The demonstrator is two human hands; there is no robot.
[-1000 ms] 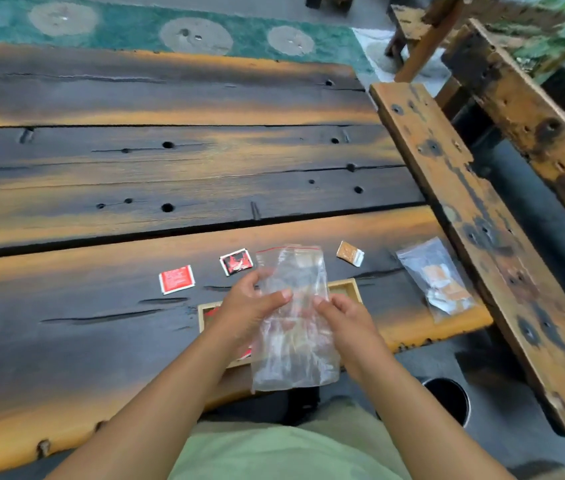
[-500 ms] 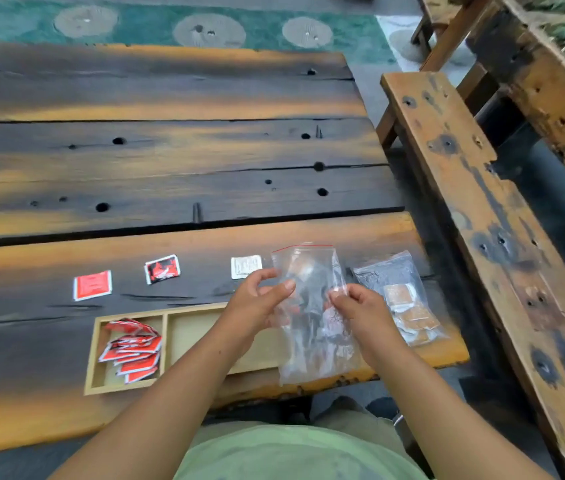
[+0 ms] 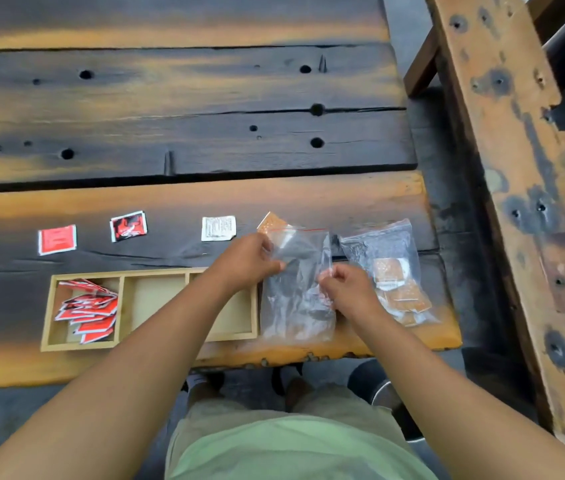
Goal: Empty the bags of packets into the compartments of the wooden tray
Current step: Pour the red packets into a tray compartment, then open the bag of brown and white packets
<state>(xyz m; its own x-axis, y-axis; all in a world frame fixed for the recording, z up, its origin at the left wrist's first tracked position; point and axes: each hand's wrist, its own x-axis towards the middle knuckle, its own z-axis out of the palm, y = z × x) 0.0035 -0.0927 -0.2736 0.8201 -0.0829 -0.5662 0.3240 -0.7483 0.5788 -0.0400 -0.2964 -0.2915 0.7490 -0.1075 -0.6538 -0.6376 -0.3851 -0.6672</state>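
I hold a clear, empty-looking zip bag with a red seal strip just right of the wooden tray. My left hand pinches its left side near the top and my right hand pinches its right side. The tray's left compartment holds several red packets; its middle compartment is bare, and my left forearm covers part of the right one. A second clear bag with orange and white packets lies at the table's right end.
Single packets lie in a row beyond the tray: a red one, a red-and-black one, a white one and an orange one partly behind the bag. A worn wooden bench runs along the right. The table edge is close to my body.
The view has swung left and downward, so the whole tray shows. Both hands have brought the clear bag lower, onto the table beside the tray's right end.
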